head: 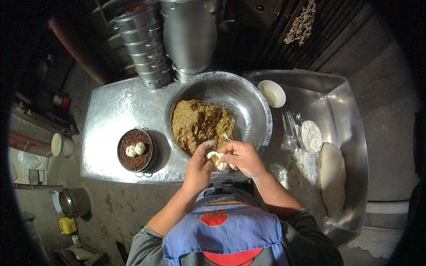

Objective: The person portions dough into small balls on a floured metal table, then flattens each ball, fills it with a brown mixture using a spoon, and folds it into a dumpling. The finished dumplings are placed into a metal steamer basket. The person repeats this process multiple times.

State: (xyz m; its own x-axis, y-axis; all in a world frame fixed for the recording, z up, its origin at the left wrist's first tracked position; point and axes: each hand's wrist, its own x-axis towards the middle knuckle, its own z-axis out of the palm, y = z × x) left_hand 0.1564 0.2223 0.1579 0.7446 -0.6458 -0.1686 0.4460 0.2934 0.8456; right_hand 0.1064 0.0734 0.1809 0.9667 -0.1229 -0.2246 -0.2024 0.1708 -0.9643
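Observation:
My left hand cups a partly closed dough bun, its brown-yellow filling showing through the open top. With thumb and fingertips, my right hand pinches the bun's pleated edge. A thin pale tool tip juts out beyond my right fingers; the rest of it is hidden. Both hands are over the near rim of a large metal basin. Inside the basin, a mound of chopped filling lies at the left. Two shaped buns sit together on the brown bedding of a small round steamer to the left.
Metal steamer tiers are stacked at the table's back edge. In the metal trough at right are a white bowl, a bowl of flour, loose flour and a long dough mass. A metal pot stands on the floor.

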